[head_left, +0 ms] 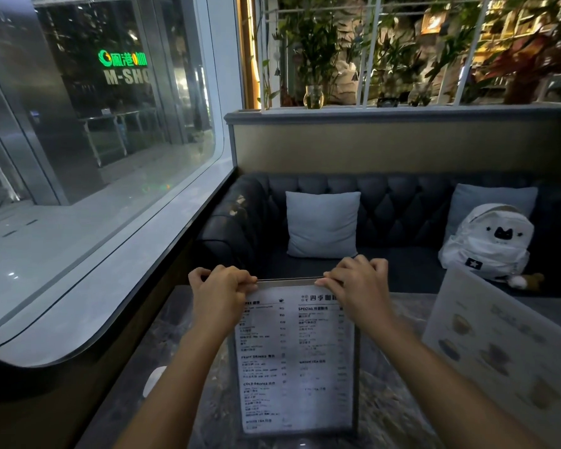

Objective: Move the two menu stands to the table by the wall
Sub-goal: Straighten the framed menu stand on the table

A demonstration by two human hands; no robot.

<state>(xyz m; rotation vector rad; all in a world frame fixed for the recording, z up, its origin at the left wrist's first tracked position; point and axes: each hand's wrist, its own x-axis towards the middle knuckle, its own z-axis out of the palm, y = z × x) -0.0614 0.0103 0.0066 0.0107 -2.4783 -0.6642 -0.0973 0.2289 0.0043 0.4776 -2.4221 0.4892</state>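
A clear menu stand with a printed white drinks list stands upright in front of me on a dark marble table. My left hand is shut on its top left corner. My right hand is shut on its top right corner. A second menu stand, showing pictures of cups and dishes, stands tilted at the right side of the same table, apart from both hands.
A dark tufted sofa runs behind the table, with a pale cushion, a second cushion and a white backpack. A large window and its dark sill line the left. A planted partition rises behind the sofa.
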